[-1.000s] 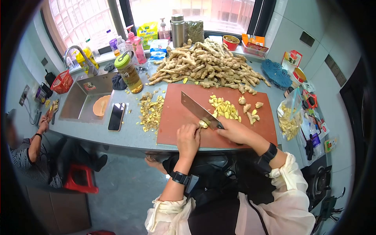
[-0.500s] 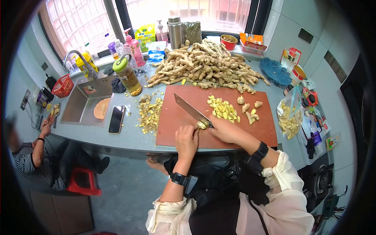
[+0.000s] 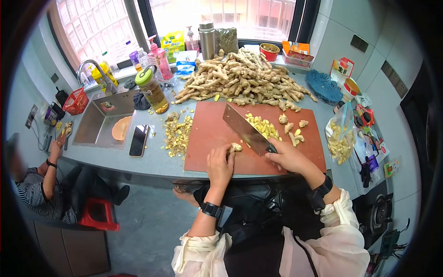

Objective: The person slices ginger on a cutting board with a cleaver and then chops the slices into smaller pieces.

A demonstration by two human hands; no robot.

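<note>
My right hand [image 3: 289,156] is closed round the handle of a cleaver [image 3: 247,129], its broad blade tilted over the reddish-brown cutting board [image 3: 207,124]. My left hand [image 3: 220,165] pinches a piece of ginger [image 3: 236,147] against the board near its front edge. The blade stands apart from that piece, to its right and above. Sliced ginger [image 3: 263,127] lies heaped behind the blade, partly hidden by it. Several knobs of ginger [image 3: 289,127] rest at the board's right side. Beyond the board rises a large pile of whole ginger [image 3: 244,76].
Ginger scraps [image 3: 179,136] lie left of the board, beside a phone [image 3: 139,140] and a lidded jar [image 3: 152,90]. A sink [image 3: 85,129] is further left. At right are a bag of ginger [image 3: 340,136] and a blue dish [image 3: 324,86]. Another person [image 3: 41,184] sits far left.
My right hand has moved right with the cleaver, and the blade has come away from the ginger piece, showing its broad side. My left hand stays in place.
</note>
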